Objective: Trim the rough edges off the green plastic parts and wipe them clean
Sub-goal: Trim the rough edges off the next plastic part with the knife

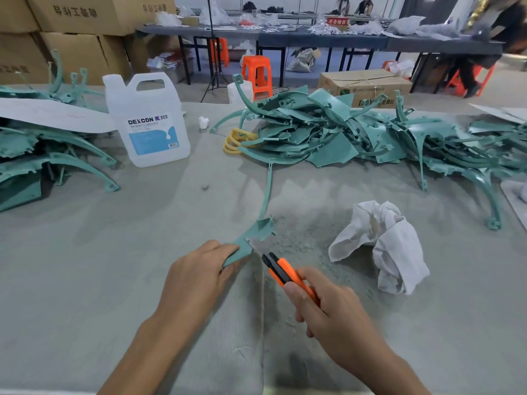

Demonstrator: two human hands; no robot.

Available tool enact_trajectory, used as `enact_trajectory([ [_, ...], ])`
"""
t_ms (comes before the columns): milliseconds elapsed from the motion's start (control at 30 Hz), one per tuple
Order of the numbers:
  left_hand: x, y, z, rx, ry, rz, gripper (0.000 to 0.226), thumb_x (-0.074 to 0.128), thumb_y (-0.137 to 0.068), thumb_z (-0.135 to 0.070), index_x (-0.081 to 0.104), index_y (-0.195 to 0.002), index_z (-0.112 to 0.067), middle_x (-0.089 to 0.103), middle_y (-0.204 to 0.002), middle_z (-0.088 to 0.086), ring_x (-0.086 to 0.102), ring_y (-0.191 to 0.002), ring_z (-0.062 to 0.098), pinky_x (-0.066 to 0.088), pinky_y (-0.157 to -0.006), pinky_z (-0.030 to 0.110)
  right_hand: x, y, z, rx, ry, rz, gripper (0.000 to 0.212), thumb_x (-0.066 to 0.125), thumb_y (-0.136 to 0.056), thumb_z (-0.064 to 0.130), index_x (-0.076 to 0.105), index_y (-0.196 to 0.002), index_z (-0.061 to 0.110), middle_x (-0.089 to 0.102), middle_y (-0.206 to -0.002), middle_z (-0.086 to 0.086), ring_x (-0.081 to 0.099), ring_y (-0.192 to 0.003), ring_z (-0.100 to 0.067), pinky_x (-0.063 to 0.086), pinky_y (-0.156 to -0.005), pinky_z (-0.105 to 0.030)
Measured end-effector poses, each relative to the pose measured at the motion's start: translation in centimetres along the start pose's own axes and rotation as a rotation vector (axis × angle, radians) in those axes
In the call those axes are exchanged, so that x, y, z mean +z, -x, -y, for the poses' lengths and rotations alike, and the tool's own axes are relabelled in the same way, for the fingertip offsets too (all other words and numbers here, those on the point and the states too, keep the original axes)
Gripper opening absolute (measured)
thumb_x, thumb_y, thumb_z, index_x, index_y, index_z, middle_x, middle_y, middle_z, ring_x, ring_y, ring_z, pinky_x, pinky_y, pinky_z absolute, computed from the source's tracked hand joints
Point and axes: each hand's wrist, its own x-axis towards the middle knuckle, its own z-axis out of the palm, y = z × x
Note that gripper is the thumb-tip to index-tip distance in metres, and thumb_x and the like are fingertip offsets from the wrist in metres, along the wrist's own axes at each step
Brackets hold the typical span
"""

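The green part (252,236) is on the table (99,280) before me, pinched by my left hand (196,269); my right hand (328,306) grips the knife (281,270), blade at its edge. Trimming is in progress; wiping with the cloth (382,246) and the large pile (328,132) remain, I judge.

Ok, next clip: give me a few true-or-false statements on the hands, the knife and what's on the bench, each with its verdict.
1. The right hand grips an orange utility knife. True.
2. The left hand is empty. False: it holds one end of a green plastic part.
3. The knife's blade is out, at that part's edge. True.
4. The DEXCON jug lies on its side. False: it stands upright, cap on.
5. The white cloth lies crumpled on the table, untouched by either hand. True.
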Motion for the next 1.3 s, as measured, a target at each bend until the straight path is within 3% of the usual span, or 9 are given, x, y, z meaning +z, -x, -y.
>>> enact_trajectory([
  [200,-0.2,-0.2,-0.1,0.003,0.03,-0.032,0.064,0.021,-0.089,-0.069,0.073,-0.103,-0.035,0.053,-0.074,-0.01,0.058,-0.068,0.016,0.041,-0.056,0.033,1.0,-0.5,0.4,-0.01,0.015,-0.007,0.032,0.04,-0.096,0.062,0.047,-0.096,0.031,0.063,-0.071,0.001,0.059,-0.057,-0.017,0.051,-0.063,-0.044],
  [433,0.3,0.2,-0.3,0.034,0.042,-0.082,0.035,0.049,-0.096,-0.051,0.075,-0.108,-0.031,0.06,-0.077,-0.01,0.062,-0.065,0.021,0.041,-0.053,0.032,0.5,-3.9,-1.0,0.037,0.182,-0.226,0.027,0.036,-0.099,0.059,0.039,-0.09,0.034,0.049,-0.055,0.005,0.053,-0.055,-0.019,0.045,-0.057,-0.041],
  [567,-0.2,-0.4,0.4,0.005,0.094,-0.13,0.037,0.047,-0.099,-0.053,0.075,-0.091,-0.03,0.054,-0.068,-0.01,0.056,-0.062,0.019,0.038,-0.052,0.032,-0.9,-4.0,-1.7,0.073,0.2,-0.251,0.029,0.034,-0.1,0.06,0.045,-0.097,0.033,0.054,-0.059,0.004,0.058,-0.058,-0.022,0.049,-0.059,-0.041],
  [700,-0.3,-0.9,0.4,-0.007,0.109,-0.082,0.042,0.04,-0.1,-0.057,0.071,-0.086,-0.032,0.054,-0.068,-0.008,0.057,-0.066,0.02,0.039,-0.055,0.034,1.3,-2.0,-0.3,-0.1,0.184,-0.197,0.039,0.028,-0.095,0.07,0.044,-0.099,0.034,0.056,-0.064,0.007,0.055,-0.057,-0.018,0.039,-0.051,-0.028],
  [867,-0.4,-0.9,0.5,0.02,0.109,-0.109,0.035,0.049,-0.1,-0.05,0.074,-0.088,-0.03,0.057,-0.069,-0.008,0.059,-0.066,0.021,0.044,-0.056,0.037,1.4,-3.6,-0.4,-0.059,0.198,-0.235,0.034,0.031,-0.098,0.066,0.038,-0.092,0.033,0.048,-0.056,0.005,0.055,-0.057,-0.023,0.043,-0.056,-0.042],
  [1000,-0.1,-1.3,0.2,0.032,0.07,-0.12,0.031,0.055,-0.098,-0.043,0.074,-0.085,-0.023,0.057,-0.068,-0.006,0.055,-0.061,0.022,0.037,-0.053,0.033,-0.3,-5.3,-0.8,-0.01,0.205,-0.28,0.029,0.04,-0.102,0.055,0.045,-0.092,0.029,0.049,-0.054,0.003,0.052,-0.051,-0.016,0.043,-0.054,-0.038],
  [1067,-0.2,-1.6,0.5,0.006,0.044,-0.119,0.043,0.051,-0.1,-0.05,0.071,-0.079,-0.019,0.058,-0.066,-0.003,0.056,-0.061,0.025,0.034,-0.054,0.034,0.1,-4.9,-0.4,-0.043,0.151,-0.295,0.032,0.039,-0.101,0.06,0.046,-0.091,0.03,0.049,-0.054,0.004,0.051,-0.049,-0.017,0.042,-0.051,-0.038],
  [1167,-0.3,-1.6,0.8,-0.004,0.05,-0.128,0.046,0.043,-0.095,-0.052,0.067,-0.074,-0.019,0.057,-0.065,-0.001,0.056,-0.062,0.029,0.031,-0.054,0.034,1.1,-4.0,0.4,-0.105,0.142,-0.198,0.04,0.035,-0.095,0.067,0.045,-0.09,0.029,0.051,-0.058,0.005,0.05,-0.052,-0.019,0.042,-0.052,-0.041],
  [1300,-0.1,-1.7,0.7,-0.012,0.051,-0.124,0.041,0.051,-0.101,-0.048,0.07,-0.078,-0.019,0.056,-0.065,-0.003,0.053,-0.06,0.026,0.029,-0.054,0.033,-0.3,-5.6,-0.3,-0.005,0.142,-0.184,0.032,0.043,-0.103,0.053,0.048,-0.09,0.023,0.053,-0.059,0.0,0.054,-0.055,-0.023,0.048,-0.059,-0.048],
])
